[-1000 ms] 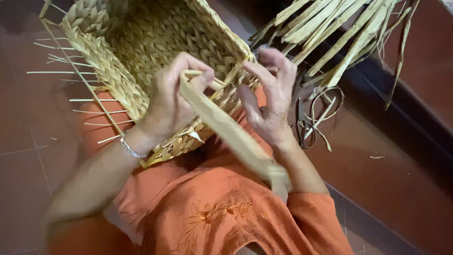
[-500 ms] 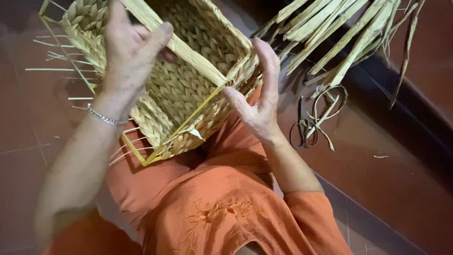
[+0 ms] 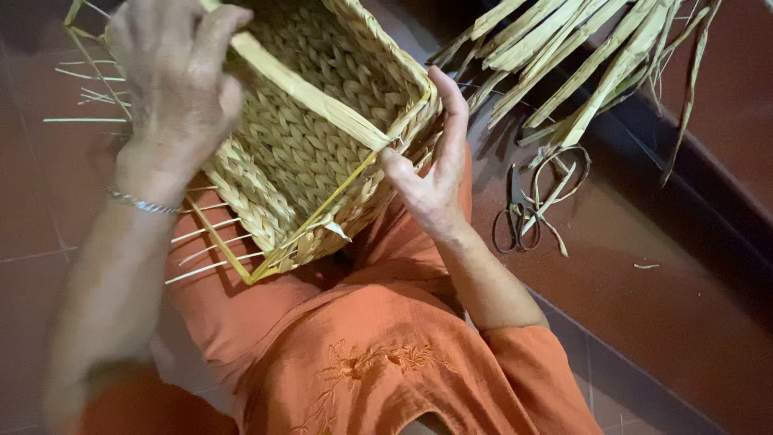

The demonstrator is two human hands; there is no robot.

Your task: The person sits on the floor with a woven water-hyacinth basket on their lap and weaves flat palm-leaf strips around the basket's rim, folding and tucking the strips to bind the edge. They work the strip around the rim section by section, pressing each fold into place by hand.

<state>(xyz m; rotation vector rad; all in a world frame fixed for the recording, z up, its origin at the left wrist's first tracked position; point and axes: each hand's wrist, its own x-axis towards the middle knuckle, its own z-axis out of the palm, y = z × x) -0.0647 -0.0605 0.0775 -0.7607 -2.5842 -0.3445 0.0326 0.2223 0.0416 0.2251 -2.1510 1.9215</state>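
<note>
So the woven basket (image 3: 322,137) was sitting tipped on the person's lap, on the orange clothes (image 3: 354,354), open side facing up toward the camera, with the yellow frame rim running around its mouth. The left hand (image 3: 177,80) was up high at the basket's far left corner, wrist bent, fingers curled over and pinched shut on a flat straw strip (image 3: 306,93) that ran diagonally across the opening down to the right-hand edge. A thin silver bracelet (image 3: 145,204) sat on that wrist, and the forearm looked a bit blurred. The right hand (image 3: 431,173) was against the basket's right side, palm toward the weave, fingers stretched upward along the wall and spread loosely, thumb pressed at the rim near where the strip ended; it was bracing, not clamped on anything. Bare stakes (image 3: 201,250) stuck out from the basket's lower left. Off to the right on the reddish floor (image 3: 644,322) lay a pair of scissors (image 3: 515,213) among a few loose scraps, with a bundle of dry leaves (image 3: 580,56) just above them
</note>
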